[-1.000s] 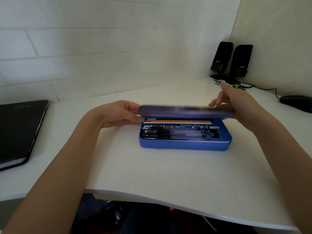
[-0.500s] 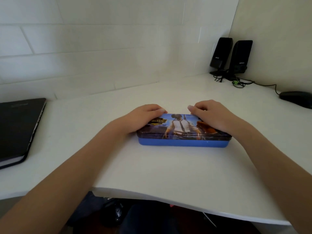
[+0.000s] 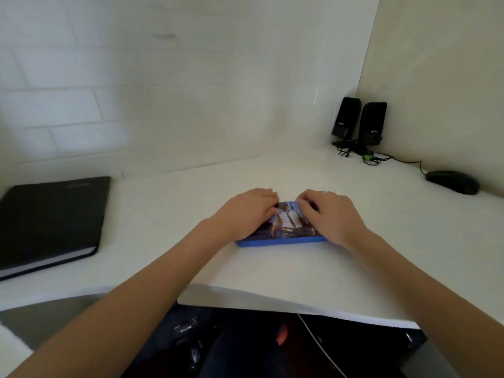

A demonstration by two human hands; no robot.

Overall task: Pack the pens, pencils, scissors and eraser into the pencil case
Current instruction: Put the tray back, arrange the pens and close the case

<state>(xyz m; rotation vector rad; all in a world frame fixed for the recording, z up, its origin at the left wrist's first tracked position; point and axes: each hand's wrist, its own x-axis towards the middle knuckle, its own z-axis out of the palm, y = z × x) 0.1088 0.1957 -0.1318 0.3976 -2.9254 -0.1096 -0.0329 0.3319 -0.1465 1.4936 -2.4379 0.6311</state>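
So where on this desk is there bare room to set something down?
Bare desk runs between the black notebook and the pencil case, in front of the case, and behind it toward the wall. The right corner is crowded: speakers, cables, mouse.

Black notebook (image 3: 51, 219), two speakers (image 3: 358, 122), mouse (image 3: 452, 182) on desk (image 3: 272, 268)

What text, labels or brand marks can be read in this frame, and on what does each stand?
None can be read.
Speakers: small light brand marks low on each front, too small.
Black folder: faint embossed mark near its top edge, blurred.
Pencil case: picture lid only, partly covered by the left hand and right hand; no lettering visible.
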